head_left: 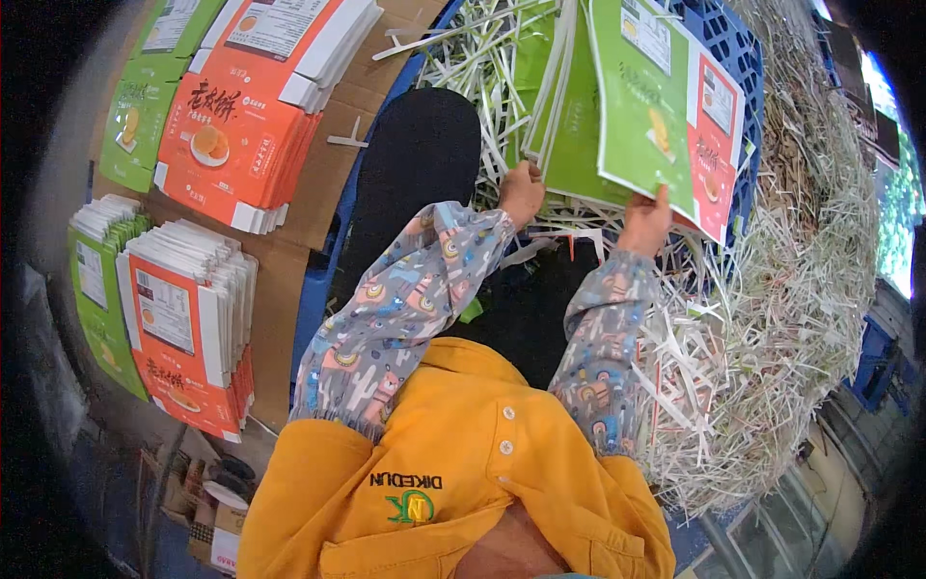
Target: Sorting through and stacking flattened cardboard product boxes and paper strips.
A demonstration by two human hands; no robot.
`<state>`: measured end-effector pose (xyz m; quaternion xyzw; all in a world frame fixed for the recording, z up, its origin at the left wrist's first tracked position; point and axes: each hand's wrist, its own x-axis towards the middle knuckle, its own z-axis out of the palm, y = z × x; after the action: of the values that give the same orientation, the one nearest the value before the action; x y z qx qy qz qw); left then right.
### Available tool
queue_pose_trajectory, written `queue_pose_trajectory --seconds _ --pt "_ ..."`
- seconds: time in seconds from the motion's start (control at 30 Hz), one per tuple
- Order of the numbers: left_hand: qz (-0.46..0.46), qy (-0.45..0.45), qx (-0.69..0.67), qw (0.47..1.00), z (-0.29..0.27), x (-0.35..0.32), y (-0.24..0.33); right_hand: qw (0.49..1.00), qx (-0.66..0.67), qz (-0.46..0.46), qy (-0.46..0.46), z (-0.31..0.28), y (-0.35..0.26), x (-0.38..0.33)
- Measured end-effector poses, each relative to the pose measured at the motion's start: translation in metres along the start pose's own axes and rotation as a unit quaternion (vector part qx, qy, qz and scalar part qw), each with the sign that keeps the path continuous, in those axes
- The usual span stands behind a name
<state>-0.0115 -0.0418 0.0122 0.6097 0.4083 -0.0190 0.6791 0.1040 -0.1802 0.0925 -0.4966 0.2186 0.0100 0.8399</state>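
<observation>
My left hand [522, 193] is closed on long, narrow white paper strips [552, 106] at the left edge of the green printed cardboard sheets [574, 130]. With its fingers closed, my right hand [644, 222] grips the lower edge of a green and orange-red printed cardboard sheet [637, 111]. That sheet's left edge is lifted and lies over the green ones. The red panel [714, 145] forms its right side. My fingertips under the sheet are hidden.
Heaps of shredded white paper strips [762, 347] fill the right side and lie around a blue plastic crate [738, 48]. At left, stacks of red cardboard blanks [231, 145] and green cardboard blanks [135, 116] rest on brown cardboard [323, 164]. Another red stack [183, 318] stands nearer me.
</observation>
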Motion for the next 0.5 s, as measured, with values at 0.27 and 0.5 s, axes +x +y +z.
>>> queue_pose_trajectory --seconds 0.27,0.5 --pt "-0.017 -0.065 -0.032 0.997 0.006 0.001 -0.003 1.0 -0.018 0.012 -0.018 -0.028 0.012 -0.003" --pt "-0.011 -0.048 -0.088 0.995 0.005 0.007 -0.009 0.995 -0.038 0.093 -0.002 -0.051 0.037 0.001"
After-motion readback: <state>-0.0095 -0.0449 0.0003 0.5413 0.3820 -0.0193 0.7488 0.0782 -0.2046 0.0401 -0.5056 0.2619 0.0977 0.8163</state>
